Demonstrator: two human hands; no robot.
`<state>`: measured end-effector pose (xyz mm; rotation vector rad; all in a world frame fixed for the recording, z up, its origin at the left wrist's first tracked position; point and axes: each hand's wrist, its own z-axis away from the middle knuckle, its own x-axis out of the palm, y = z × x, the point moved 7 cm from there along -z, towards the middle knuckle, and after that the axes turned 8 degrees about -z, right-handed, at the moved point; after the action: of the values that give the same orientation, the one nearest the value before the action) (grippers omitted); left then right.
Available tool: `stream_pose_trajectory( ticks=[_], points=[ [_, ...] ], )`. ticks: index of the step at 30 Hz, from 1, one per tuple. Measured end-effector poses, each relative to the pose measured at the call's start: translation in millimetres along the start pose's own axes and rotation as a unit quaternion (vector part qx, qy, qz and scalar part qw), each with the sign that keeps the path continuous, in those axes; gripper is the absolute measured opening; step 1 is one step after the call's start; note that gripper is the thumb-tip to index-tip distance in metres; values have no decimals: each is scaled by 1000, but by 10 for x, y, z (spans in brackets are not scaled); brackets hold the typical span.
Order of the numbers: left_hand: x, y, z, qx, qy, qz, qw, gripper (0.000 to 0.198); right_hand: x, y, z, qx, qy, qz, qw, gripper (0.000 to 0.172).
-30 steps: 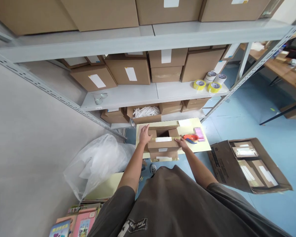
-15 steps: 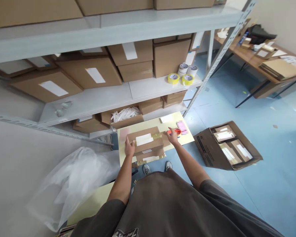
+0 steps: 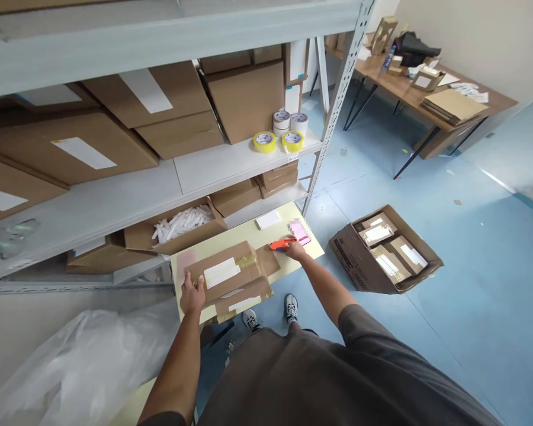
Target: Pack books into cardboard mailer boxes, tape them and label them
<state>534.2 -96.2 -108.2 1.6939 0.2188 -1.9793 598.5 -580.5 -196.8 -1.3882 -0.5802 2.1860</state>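
On the small pale yellow table (image 3: 315, 241), a taped cardboard box (image 3: 251, 273) with a white label lies lengthwise. My left hand (image 3: 192, 294) touches the left end of this box, its thumb and fingers spread. Another labelled cardboard box (image 3: 263, 289) sits against the near side, partly hidden. Beyond the right end of the box, my right hand (image 3: 296, 249) has its fingers closed around an orange-and-blue box cutter (image 3: 282, 244). A flat brown cardboard piece (image 3: 267, 260) lies below the cutter. A pink item (image 3: 299, 231), blurred out in part, lies just past my right hand.
A grey metal shelf (image 3: 244, 168) with cardboard boxes and tape rolls (image 3: 264, 142) rises behind the table. An open carton (image 3: 344, 260) of smaller boxes stands on the floor at right. Clear plastic sheeting (image 3: 89, 355) is at left; a cluttered brown desk (image 3: 493, 109) stands farther back.
My right hand has picked up the box cutter, which now points left from my fingers. My left hand stays at the box's left end. The whole view has shifted to the right.
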Motion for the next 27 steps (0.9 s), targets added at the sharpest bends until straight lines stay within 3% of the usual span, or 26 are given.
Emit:
stream_pose_trajectory(
  ticks=[4,7,10,15,17,19,24,27],
  points=[
    [13,-24,11,-6,17,-7,1000,76,225,-20,-141,33,-9,41,999,31],
    [17,-7,28,-9,17,-9,1000,75,231,-29,-176,37,-7,48,998,34],
    [19,54,55,-17,13,-7,1000,74,71,-15,-139,16,-3,45,999,38],
    [39,238,142,-34,22,-3,999,73,-448,-194,86,-92,33,-44,994,45],
    [52,333,179,-32,26,3,999,72,-626,-433,204,-146,40,-93,984,50],
    [77,401,203,-38,24,12,999,71,-684,-772,307,-188,11,-148,971,53],
    [137,468,226,-40,13,25,999,74,-405,-1752,495,-236,-133,-199,942,46],
    [128,466,255,-27,6,31,999,73,-219,-2081,526,-220,-181,-173,943,47]
  ],
)
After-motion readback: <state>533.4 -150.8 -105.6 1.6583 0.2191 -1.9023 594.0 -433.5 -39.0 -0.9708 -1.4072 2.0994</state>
